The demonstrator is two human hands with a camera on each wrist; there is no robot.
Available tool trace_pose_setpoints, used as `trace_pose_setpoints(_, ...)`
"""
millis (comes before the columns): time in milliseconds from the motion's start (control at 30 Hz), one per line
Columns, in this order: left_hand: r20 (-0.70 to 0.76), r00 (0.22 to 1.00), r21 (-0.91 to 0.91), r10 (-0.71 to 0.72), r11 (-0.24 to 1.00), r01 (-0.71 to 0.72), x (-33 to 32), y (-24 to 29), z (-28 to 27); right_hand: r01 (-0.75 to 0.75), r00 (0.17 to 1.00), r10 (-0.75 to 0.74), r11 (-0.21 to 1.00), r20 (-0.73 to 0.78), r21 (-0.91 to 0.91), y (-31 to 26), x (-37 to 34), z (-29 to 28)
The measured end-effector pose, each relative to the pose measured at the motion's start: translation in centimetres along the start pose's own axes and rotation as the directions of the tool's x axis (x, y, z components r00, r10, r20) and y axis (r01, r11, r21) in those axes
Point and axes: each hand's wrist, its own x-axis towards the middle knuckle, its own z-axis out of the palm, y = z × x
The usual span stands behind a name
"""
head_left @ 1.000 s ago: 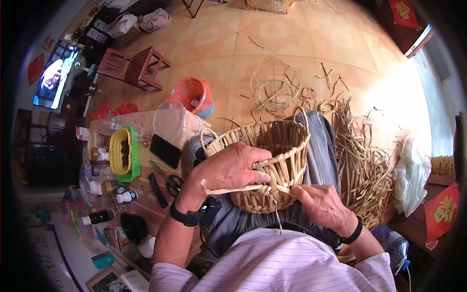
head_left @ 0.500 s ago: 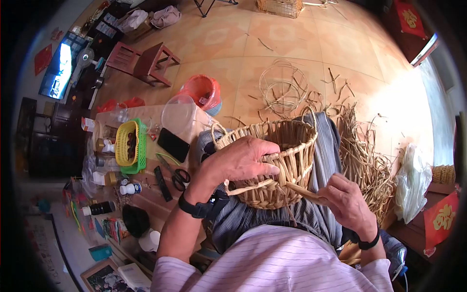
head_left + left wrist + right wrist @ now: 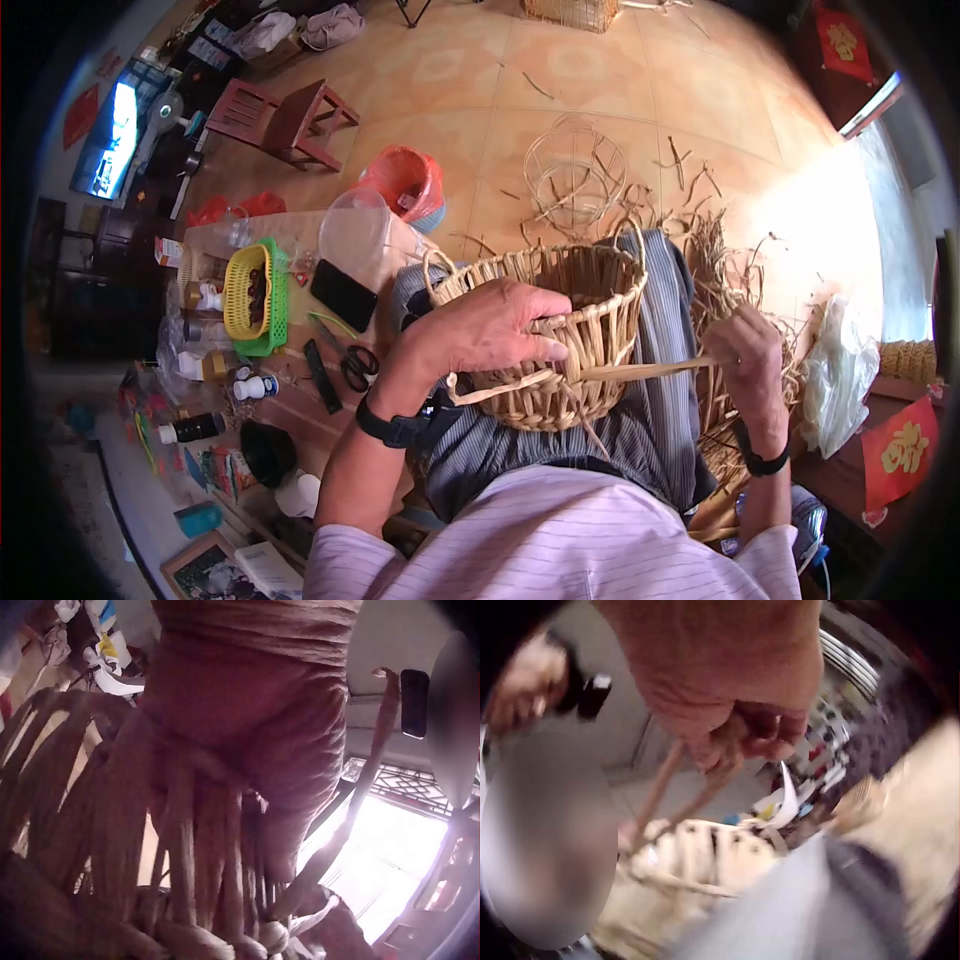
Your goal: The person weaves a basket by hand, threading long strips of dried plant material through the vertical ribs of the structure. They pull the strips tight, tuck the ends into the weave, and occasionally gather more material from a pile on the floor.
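A woven basket (image 3: pixel 612 345) of pale brown plant strips, with two loop handles, sits on the person's lap. The left hand (image 3: pixel 490 328) grips its near rim, fingers over the edge and thumb on the outer wall. To the right, the right hand (image 3: pixel 748 355) holds a flat strip (image 3: pixel 650 371) stretched tight from the basket's near side. Another strand (image 3: pixel 500 388) sticks out leftward below the left hand. In the left wrist view the hand covers part of the upright stakes (image 3: pixel 181 847). The right wrist view shows the strip (image 3: pixel 694 802) doubled between thumb and fingers.
On the left, a low table (image 3: pixel 300 235) bears scissors (image 3: pixel 357 368), a black phone (image 3: pixel 343 295), a yellow basket (image 3: pixel 240 300) and bottles. A pile of dry strips (image 3: pixel 720 390) lies right of the legs, beside a plastic bag (image 3: pixel 840 375). A red-lined bin (image 3: pixel 405 180) stands ahead.
The right hand has moved away from the basket, right and outward, drawing the strip out long and straight. The left hand keeps its grip on the rim.
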Motion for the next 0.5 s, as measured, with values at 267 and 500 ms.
trace_pose_setpoints(267, 0.002, 1.0, -0.175, -0.012, 0.984, 0.013, -0.4, 0.1, 0.0, -0.301, 0.945, 0.123, -0.03, 0.302, 0.953, -3.8, 0.7, 3.7)
trace_pose_setpoints(500, -0.006, 1.0, -0.077, 0.024, 0.997, -0.024, -0.1, -0.7, -0.1, -0.052, 0.998, 0.059, 0.904, 0.003, -0.424, -0.1, 1.0, -2.0)
